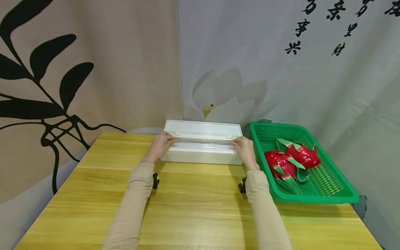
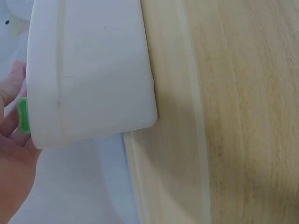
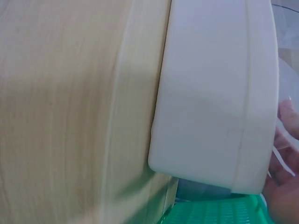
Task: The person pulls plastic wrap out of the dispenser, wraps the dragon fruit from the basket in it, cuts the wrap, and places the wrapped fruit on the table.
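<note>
A white cling film dispenser [image 1: 201,157] sits at the table's far edge with its lid [image 1: 203,126] raised at the back. Clear cling film [image 1: 203,146] spans its opening, below a white bar [image 1: 203,138]. At the left end, my left hand [image 1: 159,147] pinches the film's edge between thumb and fingers. My right hand [image 1: 246,152] pinches the other end in the same way. In the right wrist view, sheer film shows by the fingers, partly behind the dispenser's wall. A small green tab [image 2: 23,115] shows beside the left fingers.
Right of the dispenser stands a green plastic basket [image 1: 312,199], holding two red dragon fruits [image 1: 279,162] with green scales. The wooden table [image 1: 200,208] ends just behind the dispenser, where a printed curtain [image 1: 237,52] hangs.
</note>
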`<state>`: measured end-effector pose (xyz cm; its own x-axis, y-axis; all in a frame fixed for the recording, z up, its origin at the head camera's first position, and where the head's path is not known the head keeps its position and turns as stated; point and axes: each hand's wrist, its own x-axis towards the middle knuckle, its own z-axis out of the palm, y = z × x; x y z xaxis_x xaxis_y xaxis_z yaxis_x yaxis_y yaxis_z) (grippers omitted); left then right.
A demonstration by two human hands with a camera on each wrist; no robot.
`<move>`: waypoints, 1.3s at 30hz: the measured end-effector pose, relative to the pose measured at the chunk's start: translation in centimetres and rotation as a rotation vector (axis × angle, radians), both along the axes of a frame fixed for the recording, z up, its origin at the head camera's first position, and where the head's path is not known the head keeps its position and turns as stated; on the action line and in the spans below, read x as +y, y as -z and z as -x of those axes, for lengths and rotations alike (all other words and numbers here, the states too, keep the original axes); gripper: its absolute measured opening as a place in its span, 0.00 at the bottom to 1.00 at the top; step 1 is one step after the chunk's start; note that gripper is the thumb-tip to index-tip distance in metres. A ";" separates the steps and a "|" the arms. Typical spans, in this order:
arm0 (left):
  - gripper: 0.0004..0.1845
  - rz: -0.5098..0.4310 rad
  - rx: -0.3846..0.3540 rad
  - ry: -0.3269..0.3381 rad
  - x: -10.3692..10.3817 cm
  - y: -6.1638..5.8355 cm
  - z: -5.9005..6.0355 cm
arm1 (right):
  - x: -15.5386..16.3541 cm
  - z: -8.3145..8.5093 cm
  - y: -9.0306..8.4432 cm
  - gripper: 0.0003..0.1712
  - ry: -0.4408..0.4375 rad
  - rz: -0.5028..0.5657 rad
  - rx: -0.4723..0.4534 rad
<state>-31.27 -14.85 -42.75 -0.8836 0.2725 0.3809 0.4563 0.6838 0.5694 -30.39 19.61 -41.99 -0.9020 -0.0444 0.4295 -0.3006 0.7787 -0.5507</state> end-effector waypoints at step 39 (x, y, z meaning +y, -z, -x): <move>0.13 -0.341 -0.054 -0.021 0.1 -3.6 0.8 | -0.2 0.3 -4.1 0.14 -0.019 0.340 -0.061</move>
